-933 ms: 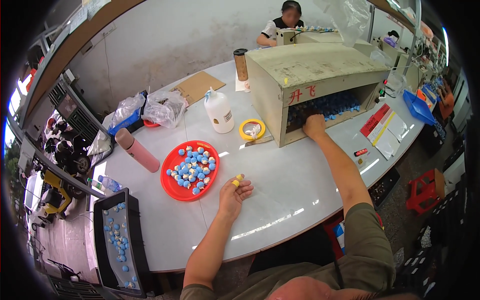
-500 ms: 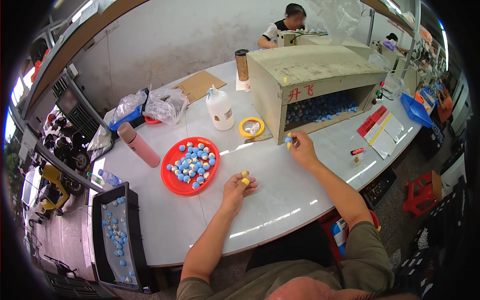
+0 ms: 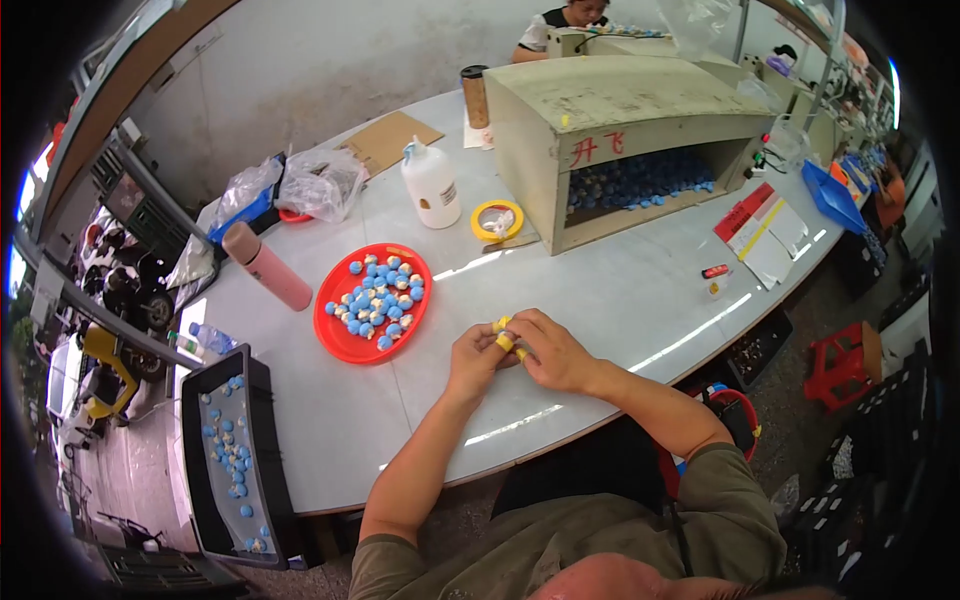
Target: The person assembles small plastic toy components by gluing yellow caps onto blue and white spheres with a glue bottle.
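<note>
My left hand and my right hand meet over the near middle of the table, fingertips pressed together in a pinch. Yellow bands wrap several fingertips. Whatever lies between the fingers is hidden by them; half a second ago a small blue piece showed in my right fingers. Left of my hands sits a round red tray bearing many small blue-and-white balls. Beyond them to the right, a beige box with an open front holds a heap of similar blue pieces.
Behind the tray stand a pink flask, a white bottle and a yellow tape roll. A black bin with blue balls is at the left edge. Papers and a red tube lie right. A co-worker sits opposite.
My right hand has come from the box's front back to my left hand, bringing the small blue piece. The fingers of both hands now touch. The view has shifted slightly.
</note>
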Demonstrator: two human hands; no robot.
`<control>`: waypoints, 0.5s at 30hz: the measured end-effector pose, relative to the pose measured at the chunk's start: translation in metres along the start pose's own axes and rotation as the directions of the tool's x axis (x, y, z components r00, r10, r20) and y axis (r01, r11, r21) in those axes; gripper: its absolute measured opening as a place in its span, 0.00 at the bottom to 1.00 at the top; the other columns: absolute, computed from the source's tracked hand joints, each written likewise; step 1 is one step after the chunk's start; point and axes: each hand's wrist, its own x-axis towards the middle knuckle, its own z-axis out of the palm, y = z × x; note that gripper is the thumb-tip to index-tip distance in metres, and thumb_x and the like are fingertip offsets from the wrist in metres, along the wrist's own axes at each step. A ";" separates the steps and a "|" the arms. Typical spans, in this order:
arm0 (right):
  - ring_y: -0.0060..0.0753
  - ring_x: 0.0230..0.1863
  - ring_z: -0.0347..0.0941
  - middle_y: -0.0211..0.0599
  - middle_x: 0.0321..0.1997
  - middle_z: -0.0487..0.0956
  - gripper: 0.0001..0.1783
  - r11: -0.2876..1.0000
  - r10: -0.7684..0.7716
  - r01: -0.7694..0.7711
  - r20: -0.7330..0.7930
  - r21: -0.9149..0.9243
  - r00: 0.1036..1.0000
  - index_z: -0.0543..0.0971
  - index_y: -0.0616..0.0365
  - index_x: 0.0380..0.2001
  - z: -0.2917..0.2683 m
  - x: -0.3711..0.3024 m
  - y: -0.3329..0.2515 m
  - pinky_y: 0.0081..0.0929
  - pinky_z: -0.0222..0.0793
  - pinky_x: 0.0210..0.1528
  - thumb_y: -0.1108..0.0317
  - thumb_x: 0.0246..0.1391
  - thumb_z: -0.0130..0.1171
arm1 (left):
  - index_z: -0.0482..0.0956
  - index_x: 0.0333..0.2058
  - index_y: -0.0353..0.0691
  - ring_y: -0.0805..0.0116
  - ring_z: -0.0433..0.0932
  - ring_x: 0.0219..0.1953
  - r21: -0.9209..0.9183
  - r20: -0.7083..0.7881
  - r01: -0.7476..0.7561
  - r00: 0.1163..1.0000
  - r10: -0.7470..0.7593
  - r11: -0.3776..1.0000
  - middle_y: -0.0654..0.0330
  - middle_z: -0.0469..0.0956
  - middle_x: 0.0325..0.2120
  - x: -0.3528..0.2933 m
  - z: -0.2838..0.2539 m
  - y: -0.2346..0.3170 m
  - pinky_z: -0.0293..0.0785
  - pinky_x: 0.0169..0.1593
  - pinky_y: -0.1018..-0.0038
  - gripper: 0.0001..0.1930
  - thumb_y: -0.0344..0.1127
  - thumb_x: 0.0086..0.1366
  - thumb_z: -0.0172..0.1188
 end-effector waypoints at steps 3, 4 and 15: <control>0.44 0.39 0.72 0.45 0.40 0.73 0.22 0.991 0.127 -0.134 -0.176 -0.025 0.976 0.72 0.62 0.43 -0.033 -0.022 0.008 0.33 0.71 0.41 0.82 0.40 0.58 | 0.70 0.46 0.31 0.70 0.79 0.37 0.016 -0.060 0.080 0.995 -0.079 0.997 0.54 0.77 0.38 -0.002 -0.001 0.009 0.78 0.39 0.79 0.15 0.30 0.64 0.59; 0.44 0.36 0.72 0.45 0.37 0.74 0.20 0.976 0.198 -0.215 -0.297 -0.027 0.934 0.72 0.62 0.41 -0.048 -0.035 0.016 0.33 0.71 0.38 0.82 0.41 0.57 | 0.70 0.46 0.33 0.70 0.79 0.37 0.013 -0.096 0.098 0.991 -0.096 0.995 0.55 0.77 0.38 -0.001 0.001 0.012 0.78 0.38 0.81 0.14 0.29 0.64 0.59; 0.49 0.54 0.65 0.46 0.49 0.71 0.22 0.223 0.499 -0.956 -0.820 -0.190 0.280 0.72 0.60 0.42 -0.186 -0.128 0.120 0.41 0.59 0.56 0.62 0.46 0.64 | 0.69 0.49 0.31 0.67 0.80 0.39 -0.107 -0.152 0.152 0.974 -0.167 0.983 0.54 0.77 0.40 0.002 -0.003 0.012 0.79 0.41 0.80 0.15 0.26 0.64 0.55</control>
